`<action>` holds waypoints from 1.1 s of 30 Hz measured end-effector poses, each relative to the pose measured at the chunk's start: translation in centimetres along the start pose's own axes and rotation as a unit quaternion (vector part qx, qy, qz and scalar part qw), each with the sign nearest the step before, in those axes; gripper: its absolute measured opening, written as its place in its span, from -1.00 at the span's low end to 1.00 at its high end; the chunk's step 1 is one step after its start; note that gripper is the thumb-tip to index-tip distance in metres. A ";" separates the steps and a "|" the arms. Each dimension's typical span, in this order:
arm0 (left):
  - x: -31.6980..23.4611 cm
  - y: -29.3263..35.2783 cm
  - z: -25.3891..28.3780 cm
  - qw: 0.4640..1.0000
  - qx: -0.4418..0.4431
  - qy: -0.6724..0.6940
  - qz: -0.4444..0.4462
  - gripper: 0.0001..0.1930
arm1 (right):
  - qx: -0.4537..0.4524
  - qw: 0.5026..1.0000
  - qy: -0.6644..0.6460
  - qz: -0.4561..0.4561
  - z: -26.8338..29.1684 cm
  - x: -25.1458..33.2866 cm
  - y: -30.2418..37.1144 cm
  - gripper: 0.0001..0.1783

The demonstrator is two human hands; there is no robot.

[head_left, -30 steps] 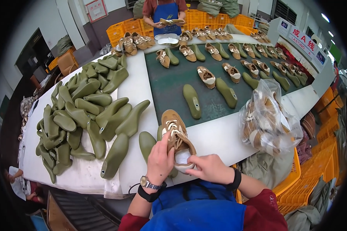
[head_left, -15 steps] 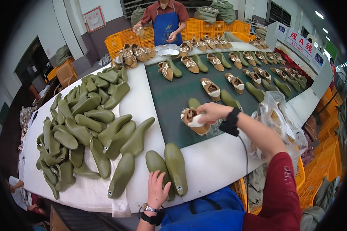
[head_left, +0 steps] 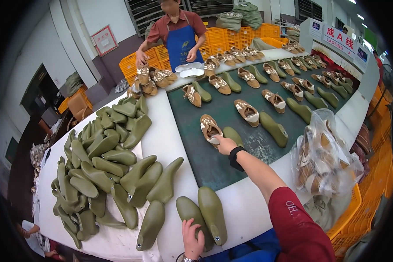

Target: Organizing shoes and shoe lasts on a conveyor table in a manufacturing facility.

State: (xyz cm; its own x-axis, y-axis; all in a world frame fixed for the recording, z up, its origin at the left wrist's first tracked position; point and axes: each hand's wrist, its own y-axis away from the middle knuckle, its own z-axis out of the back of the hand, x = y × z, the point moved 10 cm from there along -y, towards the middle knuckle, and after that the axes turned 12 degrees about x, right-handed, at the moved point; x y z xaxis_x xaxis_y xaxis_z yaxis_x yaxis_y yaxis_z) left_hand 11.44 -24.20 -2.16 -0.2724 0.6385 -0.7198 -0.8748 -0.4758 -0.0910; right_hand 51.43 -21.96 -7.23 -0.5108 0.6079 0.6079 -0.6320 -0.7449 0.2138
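My right hand (head_left: 225, 144) reaches forward onto the dark green conveyor belt (head_left: 249, 135) and touches the heel of a tan and white shoe (head_left: 210, 129) standing there beside a green shoe last (head_left: 232, 135). My left hand (head_left: 192, 236) rests close to me on one of two olive green shoe lasts (head_left: 203, 218) lying side by side on the white table (head_left: 170, 144). Its fingers lie flat over the nearer last.
A big heap of green lasts (head_left: 105, 166) covers the table's left. Several shoes and lasts (head_left: 266, 100) ride the belt. A clear bag of shoes (head_left: 323, 157) sits at right. A person in a blue apron (head_left: 179, 35) stands at the far end by orange crates (head_left: 231, 37).
The tan shoe, held in both hands near me a second ago, was carried out by my right hand and set on the belt. My left hand dropped onto the two lasts.
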 end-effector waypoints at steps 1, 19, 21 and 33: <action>0.7 0.1 -0.1 1.000 0.003 0.013 -0.005 -0.78 | -0.005 1.000 0.018 0.016 0.3 0.6 0.9 -0.55; 1.7 0.2 -0.1 0.999 -0.020 0.021 -0.032 -0.76 | 0.095 0.920 0.075 0.373 -13.1 13.1 26.5 -0.47; 1.8 0.3 -0.1 0.999 -0.025 0.021 -0.029 -0.76 | 0.112 0.929 0.065 0.348 -13.1 13.1 26.4 -0.48; 1.6 0.4 0.1 0.998 -0.045 0.020 -0.042 -0.78 | 0.091 0.936 0.074 0.333 -12.8 13.1 26.7 -0.50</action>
State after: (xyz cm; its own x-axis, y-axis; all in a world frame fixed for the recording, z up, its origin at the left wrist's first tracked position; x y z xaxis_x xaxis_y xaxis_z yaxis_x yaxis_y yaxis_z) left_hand 10.66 -23.30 -3.29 -0.1826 0.6550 -0.7332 -0.8538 -0.4754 -0.2121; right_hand 20.37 -30.36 -3.33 -0.8401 0.0140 0.5423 -0.0424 -0.9983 -0.0398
